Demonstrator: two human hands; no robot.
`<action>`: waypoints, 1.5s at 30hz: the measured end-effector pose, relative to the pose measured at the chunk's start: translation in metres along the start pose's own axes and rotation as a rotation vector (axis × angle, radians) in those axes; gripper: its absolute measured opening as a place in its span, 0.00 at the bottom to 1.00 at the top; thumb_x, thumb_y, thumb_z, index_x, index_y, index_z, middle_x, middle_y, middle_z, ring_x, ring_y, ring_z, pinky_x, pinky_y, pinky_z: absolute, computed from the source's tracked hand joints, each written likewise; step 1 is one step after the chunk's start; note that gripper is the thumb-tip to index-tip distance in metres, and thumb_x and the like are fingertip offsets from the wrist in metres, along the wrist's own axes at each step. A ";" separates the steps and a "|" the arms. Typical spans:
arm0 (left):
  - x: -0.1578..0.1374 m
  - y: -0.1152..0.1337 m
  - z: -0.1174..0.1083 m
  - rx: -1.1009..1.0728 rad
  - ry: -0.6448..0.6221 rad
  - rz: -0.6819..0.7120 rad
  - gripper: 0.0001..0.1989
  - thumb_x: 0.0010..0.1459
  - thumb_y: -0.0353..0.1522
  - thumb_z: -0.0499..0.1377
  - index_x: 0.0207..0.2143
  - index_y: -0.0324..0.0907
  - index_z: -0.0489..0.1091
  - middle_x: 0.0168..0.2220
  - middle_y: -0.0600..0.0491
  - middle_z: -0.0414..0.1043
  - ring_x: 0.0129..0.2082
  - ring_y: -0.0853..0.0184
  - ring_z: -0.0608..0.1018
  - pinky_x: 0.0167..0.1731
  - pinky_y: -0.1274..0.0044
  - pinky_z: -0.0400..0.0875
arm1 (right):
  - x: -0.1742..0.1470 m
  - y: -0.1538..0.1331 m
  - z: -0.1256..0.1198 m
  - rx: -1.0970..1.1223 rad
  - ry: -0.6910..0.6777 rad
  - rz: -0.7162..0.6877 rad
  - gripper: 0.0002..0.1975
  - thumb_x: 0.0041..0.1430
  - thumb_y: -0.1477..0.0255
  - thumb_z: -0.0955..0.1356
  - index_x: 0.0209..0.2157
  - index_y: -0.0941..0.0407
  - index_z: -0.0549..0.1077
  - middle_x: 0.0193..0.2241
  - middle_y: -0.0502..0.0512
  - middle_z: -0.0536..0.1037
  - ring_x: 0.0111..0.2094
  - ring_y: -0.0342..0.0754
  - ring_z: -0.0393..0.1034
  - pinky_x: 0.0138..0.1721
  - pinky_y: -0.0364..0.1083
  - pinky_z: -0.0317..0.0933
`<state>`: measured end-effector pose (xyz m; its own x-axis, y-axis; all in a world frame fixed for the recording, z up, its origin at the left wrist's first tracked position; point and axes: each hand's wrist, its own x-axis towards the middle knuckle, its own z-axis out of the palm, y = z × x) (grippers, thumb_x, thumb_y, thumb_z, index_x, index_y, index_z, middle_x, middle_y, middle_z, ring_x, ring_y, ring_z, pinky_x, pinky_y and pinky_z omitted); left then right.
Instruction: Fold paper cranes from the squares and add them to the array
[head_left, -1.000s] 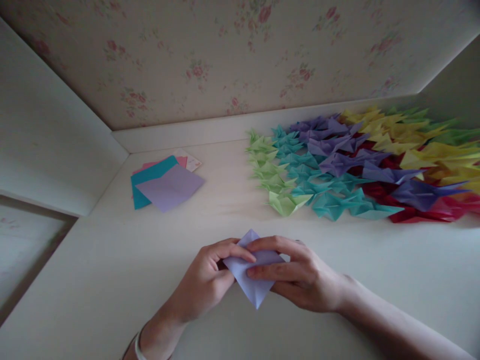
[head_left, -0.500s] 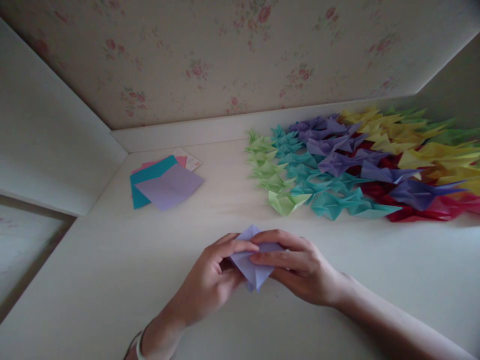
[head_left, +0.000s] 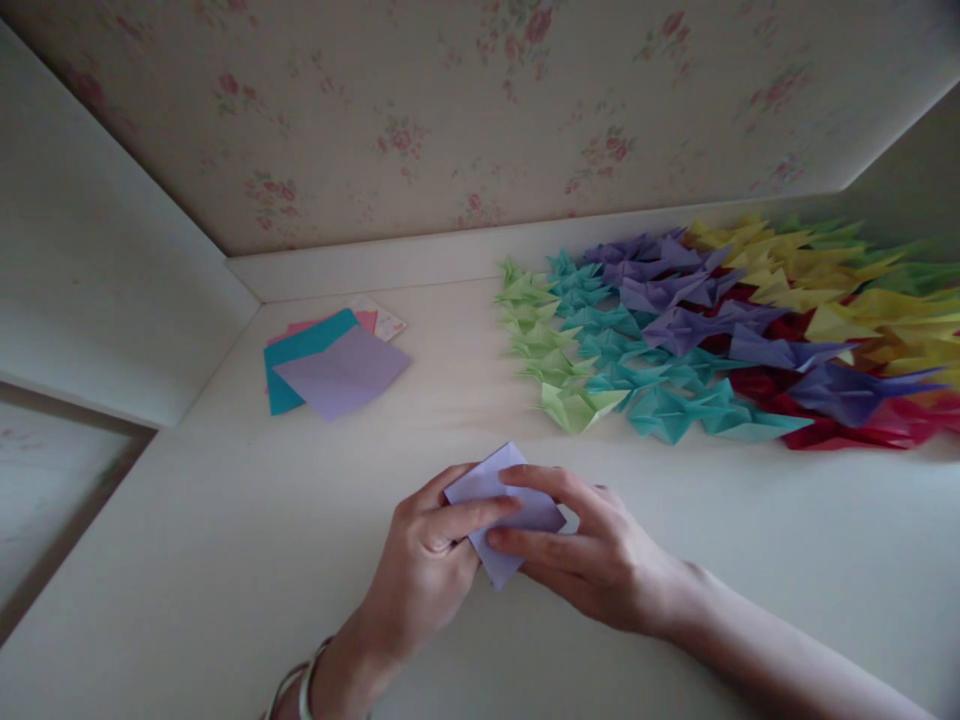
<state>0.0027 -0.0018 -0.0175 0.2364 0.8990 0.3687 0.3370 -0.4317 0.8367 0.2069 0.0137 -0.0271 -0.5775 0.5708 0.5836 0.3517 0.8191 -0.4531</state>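
Observation:
A folded lilac origami paper (head_left: 541, 508), roughly diamond-shaped, is held between both hands above the front of the table. My left hand (head_left: 431, 550) grips its left side, thumb on top and the other fingers underneath. From the right, my right hand (head_left: 592, 550) holds the same paper, with fingertips pressed on its upper face and other fingers beneath. The paper's underside is hidden.
Rows of folded paper cranes in light green (head_left: 577, 405), teal (head_left: 667, 410), purple (head_left: 679, 325), yellow and red cover the right side of the white table (head_left: 225, 530). Loose lilac (head_left: 345, 370) and teal (head_left: 300, 362) sheets lie back left, near the floral wall (head_left: 442, 120).
The folded paper has turned slightly in my hands and its front face now looks flatter. My right fingers have shifted a little across it, and my left thumb has moved lower.

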 end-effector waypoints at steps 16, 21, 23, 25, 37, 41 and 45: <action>-0.001 0.008 0.006 0.007 -0.001 -0.015 0.18 0.53 0.15 0.58 0.35 0.43 0.81 0.38 0.50 0.79 0.33 0.67 0.81 0.32 0.81 0.77 | 0.003 -0.010 0.000 -0.168 0.143 -0.246 0.10 0.67 0.78 0.66 0.42 0.54 0.80 0.41 0.45 0.84 0.50 0.48 0.74 0.69 0.58 0.46; 0.000 0.009 0.007 0.018 -0.038 -0.036 0.22 0.51 0.13 0.56 0.34 0.45 0.81 0.38 0.52 0.78 0.33 0.69 0.80 0.31 0.82 0.75 | 0.004 -0.010 0.001 -0.068 0.185 -0.194 0.07 0.66 0.75 0.68 0.38 0.54 0.80 0.38 0.45 0.85 0.47 0.46 0.76 0.66 0.55 0.52; 0.000 0.009 0.006 0.001 -0.049 -0.057 0.23 0.51 0.13 0.57 0.36 0.47 0.82 0.38 0.53 0.79 0.34 0.69 0.81 0.33 0.82 0.75 | 0.004 -0.009 0.003 -0.023 0.191 -0.130 0.04 0.64 0.74 0.70 0.38 0.54 0.79 0.39 0.49 0.85 0.46 0.46 0.76 0.65 0.55 0.55; 0.001 0.009 0.003 -0.030 -0.050 -0.078 0.24 0.51 0.14 0.59 0.39 0.49 0.82 0.39 0.54 0.79 0.36 0.69 0.81 0.35 0.83 0.76 | 0.004 -0.007 0.003 -0.013 0.190 -0.094 0.04 0.63 0.74 0.70 0.39 0.55 0.79 0.41 0.55 0.84 0.48 0.49 0.75 0.62 0.56 0.59; 0.009 0.006 -0.011 -0.178 -0.026 -0.232 0.18 0.50 0.22 0.69 0.41 0.51 0.82 0.43 0.53 0.81 0.40 0.67 0.82 0.40 0.82 0.78 | 0.002 0.006 0.002 0.241 0.062 0.098 0.15 0.64 0.71 0.69 0.52 0.59 0.75 0.59 0.71 0.69 0.58 0.57 0.69 0.52 0.51 0.71; 0.007 0.007 -0.009 -0.172 -0.072 -0.249 0.16 0.53 0.22 0.66 0.42 0.49 0.82 0.45 0.52 0.80 0.43 0.65 0.82 0.40 0.81 0.77 | 0.002 0.005 0.002 0.239 0.132 0.153 0.10 0.66 0.76 0.67 0.46 0.58 0.78 0.54 0.68 0.74 0.53 0.53 0.73 0.51 0.49 0.71; 0.009 0.010 -0.011 -0.179 -0.157 -0.263 0.11 0.59 0.29 0.65 0.44 0.48 0.81 0.45 0.51 0.80 0.43 0.65 0.81 0.40 0.81 0.76 | 0.005 0.004 -0.002 0.292 0.169 0.247 0.07 0.64 0.76 0.68 0.40 0.57 0.79 0.48 0.63 0.78 0.50 0.53 0.75 0.49 0.49 0.71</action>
<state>-0.0020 0.0031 -0.0010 0.3044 0.9495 0.0759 0.2433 -0.1546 0.9575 0.2067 0.0203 -0.0248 -0.3645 0.7694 0.5246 0.2273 0.6198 -0.7511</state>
